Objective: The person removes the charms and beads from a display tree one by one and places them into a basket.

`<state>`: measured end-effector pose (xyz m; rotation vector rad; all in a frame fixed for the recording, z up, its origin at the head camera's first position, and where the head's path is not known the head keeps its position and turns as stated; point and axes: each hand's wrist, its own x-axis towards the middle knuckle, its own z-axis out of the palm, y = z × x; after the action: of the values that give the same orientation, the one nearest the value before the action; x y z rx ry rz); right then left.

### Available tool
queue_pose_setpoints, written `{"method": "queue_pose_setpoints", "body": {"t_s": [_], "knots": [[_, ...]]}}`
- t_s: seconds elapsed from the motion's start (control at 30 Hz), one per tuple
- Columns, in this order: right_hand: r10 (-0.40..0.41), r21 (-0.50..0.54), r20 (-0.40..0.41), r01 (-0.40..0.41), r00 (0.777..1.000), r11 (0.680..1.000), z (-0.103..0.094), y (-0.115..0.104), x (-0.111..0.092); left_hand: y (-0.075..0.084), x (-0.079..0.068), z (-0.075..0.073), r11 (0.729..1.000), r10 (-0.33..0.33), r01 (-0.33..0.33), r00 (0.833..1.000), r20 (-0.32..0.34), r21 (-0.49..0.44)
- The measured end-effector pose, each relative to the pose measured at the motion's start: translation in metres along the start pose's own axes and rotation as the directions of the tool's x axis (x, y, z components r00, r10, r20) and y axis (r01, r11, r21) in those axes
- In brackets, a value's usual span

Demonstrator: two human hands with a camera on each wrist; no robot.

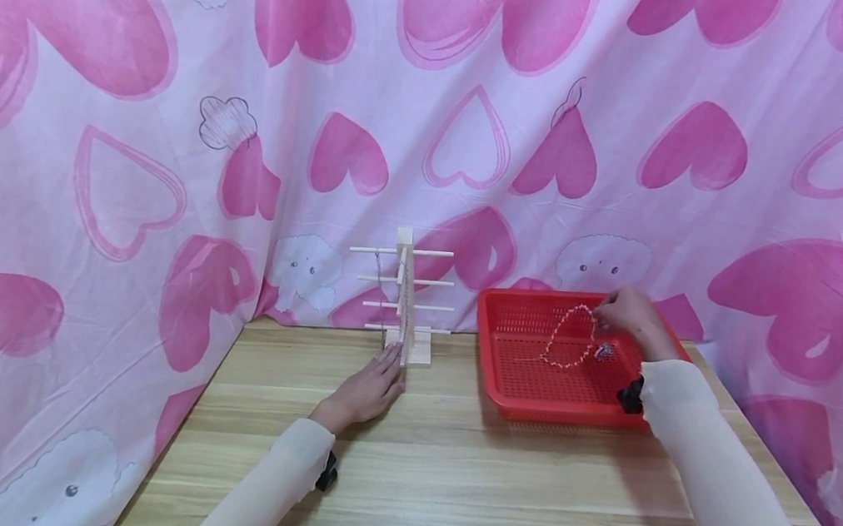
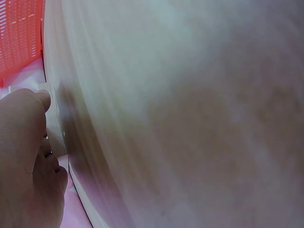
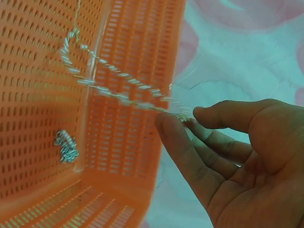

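My right hand point(image 1: 624, 312) pinches a beaded necklace point(image 1: 552, 341) between thumb and fingers, over the back right of a red perforated basket point(image 1: 489, 386). In the right wrist view the necklace point(image 3: 110, 67) hangs as a long loop with pale beads and a thin chain tail. A small silvery chain bundle point(image 3: 66, 147) lies on the basket floor. My left hand point(image 1: 369, 388) rests with extended fingers at the foot of a wooden rack point(image 1: 420, 348), whose thin rods stick out on both sides. Dark thin chains point(image 1: 378, 272) hang from its left rods.
The basket stands on a light wood-grain table point(image 1: 447, 482), to the right of the rack. Behind and at both sides hangs a pink curtain point(image 1: 377, 84) with heart prints. The basket's front rim rises between the table front and the chain bundle.
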<state>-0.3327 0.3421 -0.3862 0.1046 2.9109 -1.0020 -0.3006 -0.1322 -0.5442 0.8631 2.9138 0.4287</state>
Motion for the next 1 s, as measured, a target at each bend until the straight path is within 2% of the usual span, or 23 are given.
{"method": "queue_pose_setpoints", "body": {"t_s": [0.17,0.4,0.7,1.0], "knots": [[0.053,0.031,0.008,-0.053,0.999,0.998,-0.001,0.014,0.002,0.000,0.000,0.000,0.999,-0.001,0.000,1.000,0.013,0.035],[0.041,0.034,-0.004,-0.041,0.999,0.999,-0.004,0.026,0.003,0.000,-0.001,-0.001,0.999,0.017,-0.017,1.000,0.001,0.033],[0.055,0.023,-0.009,-0.054,0.998,0.998,-0.005,0.029,0.000,0.000,-0.001,0.000,0.999,0.015,-0.015,1.000,-0.004,0.029],[0.043,0.038,0.018,-0.044,0.999,0.998,-0.001,0.021,0.000,-0.001,0.000,0.001,0.998,0.024,-0.023,1.000,-0.010,0.058]]}}
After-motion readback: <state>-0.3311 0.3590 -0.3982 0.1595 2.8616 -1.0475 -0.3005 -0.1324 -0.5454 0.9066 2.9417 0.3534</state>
